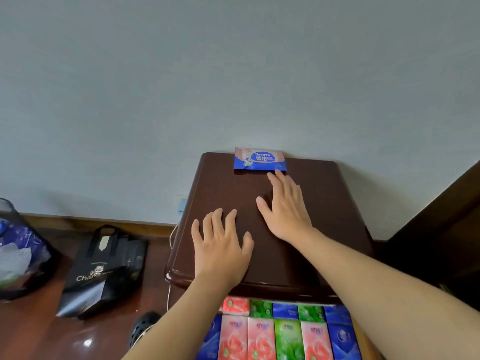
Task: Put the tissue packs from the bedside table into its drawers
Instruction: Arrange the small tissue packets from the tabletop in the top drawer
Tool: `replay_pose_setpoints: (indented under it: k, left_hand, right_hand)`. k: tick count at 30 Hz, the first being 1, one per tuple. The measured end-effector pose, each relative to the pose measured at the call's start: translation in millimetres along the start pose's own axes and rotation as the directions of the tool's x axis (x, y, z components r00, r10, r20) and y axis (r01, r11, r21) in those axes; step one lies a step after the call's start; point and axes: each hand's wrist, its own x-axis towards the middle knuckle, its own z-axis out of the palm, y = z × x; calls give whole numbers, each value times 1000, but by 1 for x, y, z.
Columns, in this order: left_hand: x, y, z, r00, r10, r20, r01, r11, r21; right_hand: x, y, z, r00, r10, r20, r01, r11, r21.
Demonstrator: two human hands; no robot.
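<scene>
One blue pack [259,159] lies flat at the back edge of the table [335,203], against the wall, and it looks like the last one to go into the drawer [359,331], which stands open below the table's front edge, already lined with pink, green and blue packs in neat rows. The right hand [285,209] reaches toward the pack, fingers straight and spread, holding nothing, its longest fingertip just at the pack's near edge. The left hand [220,245] sits nearer the table's front, fingers loose and spread, also empty. To do this well, I judge the right hand should slide over the pack and pinch across its short sides (the wrapper is thin, glossy film and probably slippery), then lift rather than drag it. The table top is dark, smooth, polished wood with a rounded, moulded rim.
</scene>
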Motion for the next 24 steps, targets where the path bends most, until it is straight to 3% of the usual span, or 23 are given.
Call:
replay_pose_setpoints:
  k: [4, 11, 15, 19, 24]
  left_hand:
    - [-1, 1, 7, 992, 22, -127, -25, 999, -25]
    - [-2, 2, 5, 990, 2, -143, -11, 998, -60]
    - [-3, 0, -6, 994, -21, -111, 4, 988, -153]
    - [-5, -2, -14, 994, -70, -81, 33, 917, -398]
    - [-17, -6, -28, 995, -54, 82, 92, 808, -582]
  right_hand:
    - [63, -1, 11, 999, -28, -36, 25, 997, -73]
    - [93, -2, 15, 1000, -21, 2, 21, 997, -75]
    - [59, -3, 8, 999, -44, -14, 44, 999, -17]
    - [0, -4, -1, 998, -58, 23, 57, 998, 25]
    - [-78, -5, -25, 995, -91, 49, 90, 996, 14]
